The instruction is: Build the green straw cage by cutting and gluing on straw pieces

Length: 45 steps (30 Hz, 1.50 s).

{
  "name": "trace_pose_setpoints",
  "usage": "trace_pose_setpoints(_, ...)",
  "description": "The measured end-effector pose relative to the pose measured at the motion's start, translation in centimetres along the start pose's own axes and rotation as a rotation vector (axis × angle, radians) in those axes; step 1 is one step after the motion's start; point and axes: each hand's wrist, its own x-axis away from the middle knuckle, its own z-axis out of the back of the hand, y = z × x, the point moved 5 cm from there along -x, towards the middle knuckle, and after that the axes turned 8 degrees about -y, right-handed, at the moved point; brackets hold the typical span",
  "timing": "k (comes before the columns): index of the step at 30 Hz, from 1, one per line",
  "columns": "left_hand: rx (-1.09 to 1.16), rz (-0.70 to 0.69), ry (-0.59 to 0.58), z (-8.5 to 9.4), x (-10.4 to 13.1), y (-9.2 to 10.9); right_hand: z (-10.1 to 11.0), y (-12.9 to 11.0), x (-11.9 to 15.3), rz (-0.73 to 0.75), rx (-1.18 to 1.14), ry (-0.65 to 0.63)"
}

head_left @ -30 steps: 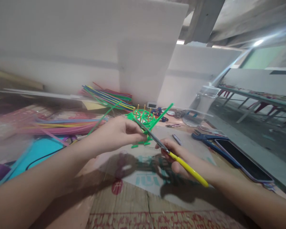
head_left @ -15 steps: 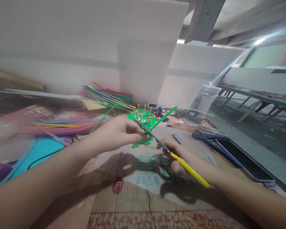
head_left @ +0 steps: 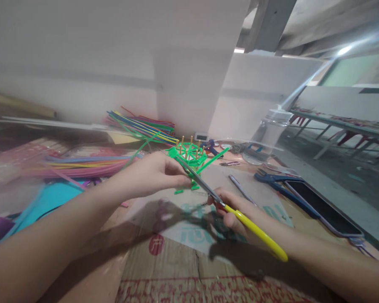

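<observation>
My left hand is pinched around the lower end of a thin green stick, which looks like a pipe cleaner and slants up to the right. Yellow-handled scissors are held in my right hand, their blades crossing the stick close to my left fingertips. Whether the blades are fully closed is hard to see. Just behind stands a green frame with several short wooden pegs sticking up. Small cut green pieces lie below my left fingers.
Bundles of coloured sticks lie at the back left, with a pink bundle nearer. A pen, blue pliers and a phone are on the right. Behind them stand a blue glue gun and a clear bottle.
The scissors' handle end has moved slightly down and right. The green stick's free tip has dropped a little to the left. More of the pen shows beside my right hand.
</observation>
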Motion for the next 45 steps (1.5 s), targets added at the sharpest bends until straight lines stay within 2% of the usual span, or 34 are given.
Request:
trace_pose_setpoints(4,-0.019,0.010,0.037,0.2,0.0,0.0,-0.4,-0.6,0.0,-0.062,-0.145,-0.027)
trace_pose_setpoints(8,-0.014,0.015,0.023,0.5,0.3,0.1,0.4,-0.9,-0.2,-0.084,-0.133,-0.001)
trace_pose_setpoints(10,-0.001,0.014,0.029,1.0,0.8,0.2,1.0,-0.5,-0.4,-0.102,-0.047,-0.005)
trace_pose_setpoints(15,0.029,0.026,0.153,2.2,1.3,0.2,1.7,1.4,-1.0,-0.178,0.351,-0.069)
trace_pose_setpoints(20,0.027,0.010,0.070,0.4,-0.2,-0.2,0.8,2.1,-1.3,-0.134,0.539,-0.152)
trace_pose_setpoints(23,0.003,0.013,0.048,-0.4,-0.9,-0.3,1.4,1.8,-1.6,-0.103,0.583,-0.150)
trace_pose_setpoints(26,0.007,0.018,0.038,-0.6,-1.2,-0.5,3.4,2.0,-2.1,-0.107,0.640,-0.088)
trace_pose_setpoints(29,-0.040,0.041,0.029,-0.7,-1.4,-0.9,6.3,3.1,-2.5,-0.153,0.789,0.089)
trace_pose_setpoints(32,-0.065,0.064,0.017,-1.0,-1.4,-1.5,7.8,4.7,-2.7,-0.206,0.890,0.094)
trace_pose_setpoints(36,-0.006,0.077,0.003,-1.5,-1.6,-1.8,8.1,5.7,-2.6,-0.270,0.957,0.029)
trace_pose_setpoints(41,0.038,0.065,-0.017,-1.9,-1.9,-1.8,7.7,6.2,-2.8,-0.257,0.971,-0.002)
trace_pose_setpoints(43,0.063,0.045,-0.019,-2.5,-2.1,-2.0,7.7,6.3,-2.9,-0.258,1.005,0.038)
trace_pose_setpoints(45,0.097,0.029,-0.003,-3.7,-2.4,-2.1,8.0,5.8,-2.8,-0.257,0.991,0.162)
